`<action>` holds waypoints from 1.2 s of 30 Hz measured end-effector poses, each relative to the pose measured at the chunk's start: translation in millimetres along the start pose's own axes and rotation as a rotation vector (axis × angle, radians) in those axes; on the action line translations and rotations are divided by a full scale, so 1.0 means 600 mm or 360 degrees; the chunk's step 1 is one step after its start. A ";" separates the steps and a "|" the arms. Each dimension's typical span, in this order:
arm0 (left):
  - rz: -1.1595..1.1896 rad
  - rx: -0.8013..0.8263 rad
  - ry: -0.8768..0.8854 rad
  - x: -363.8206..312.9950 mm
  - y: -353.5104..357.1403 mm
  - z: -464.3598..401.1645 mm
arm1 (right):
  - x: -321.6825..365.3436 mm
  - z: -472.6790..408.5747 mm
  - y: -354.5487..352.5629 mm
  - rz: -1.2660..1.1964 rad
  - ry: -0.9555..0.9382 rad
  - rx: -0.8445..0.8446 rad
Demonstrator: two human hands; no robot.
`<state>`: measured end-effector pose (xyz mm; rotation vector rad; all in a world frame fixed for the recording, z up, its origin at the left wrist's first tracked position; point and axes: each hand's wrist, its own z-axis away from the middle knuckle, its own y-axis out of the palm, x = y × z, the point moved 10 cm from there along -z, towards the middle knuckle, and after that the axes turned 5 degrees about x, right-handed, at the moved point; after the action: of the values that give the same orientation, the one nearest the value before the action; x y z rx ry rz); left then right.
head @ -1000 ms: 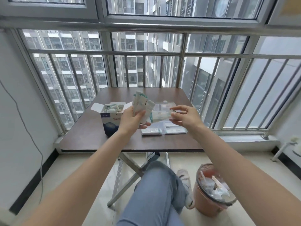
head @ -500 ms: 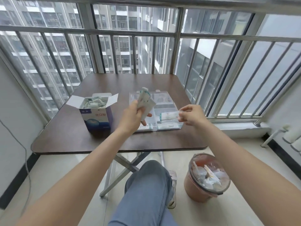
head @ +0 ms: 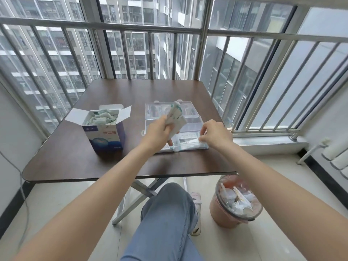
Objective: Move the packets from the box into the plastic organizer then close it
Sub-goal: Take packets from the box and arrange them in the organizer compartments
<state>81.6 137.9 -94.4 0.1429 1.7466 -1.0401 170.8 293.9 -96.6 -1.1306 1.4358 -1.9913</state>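
step: mid-transfer, laying one packet [head: 190,141] into near right compartment of plastic organizer [head: 190,127]; judged partway through, box far from emptied
left hand [head: 160,131]: clenched round a stack of packets [head: 176,117], held upright over organizer's middle
right hand [head: 216,134]: pinching single packet at its right end, low over near compartment; packet touching the tray or not, cannot tell
organizer: clear, open, lid [head: 156,108] tipped back on far side, right half of table [head: 131,162]; a few packets seemingly inside near section, count unclear
box [head: 105,135]: white and blue carton, flaps open, left of organizer and apart from it, more packets [head: 98,117] showing in top
next move: likely release of packet flat in compartment, then peel of another off the stack; needs neat stacking so lid can shut later
risk: stack slipping from left hand; packets sitting proud of dividers
table: dark brown, rounded corners, folding metal legs
room: narrow balcony, metal railing bars [head: 188,31] and windows, tower blocks outside, pale tiled floor [head: 56,204], lined pink waste bin [head: 235,202] with scraps at near right, white cable [head: 13,162] on left wall
person: seated, jeans, legs crossed under table
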 end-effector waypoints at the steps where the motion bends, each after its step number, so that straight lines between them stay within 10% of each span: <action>1: 0.0028 0.0003 0.0000 -0.002 0.001 0.001 | 0.004 0.001 0.000 0.0080 -0.0024 -0.0025; 21: 0.0733 -0.0003 -0.0131 0.014 -0.022 0.041 | 0.049 0.044 0.030 0.0561 -0.0242 0.0174; 28: 0.0856 -0.0021 -0.0124 0.013 -0.029 0.053 | 0.092 0.046 0.000 -0.1275 -0.0407 0.0275; 36: 0.0804 -0.0161 -0.0134 0.025 -0.059 0.069 | 0.096 0.029 0.023 -0.1771 -0.0312 0.0237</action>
<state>85.0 81.8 -89.1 0.4444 1.5689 -0.5795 150.6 236.8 -86.3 -2.2744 0.5132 -2.4465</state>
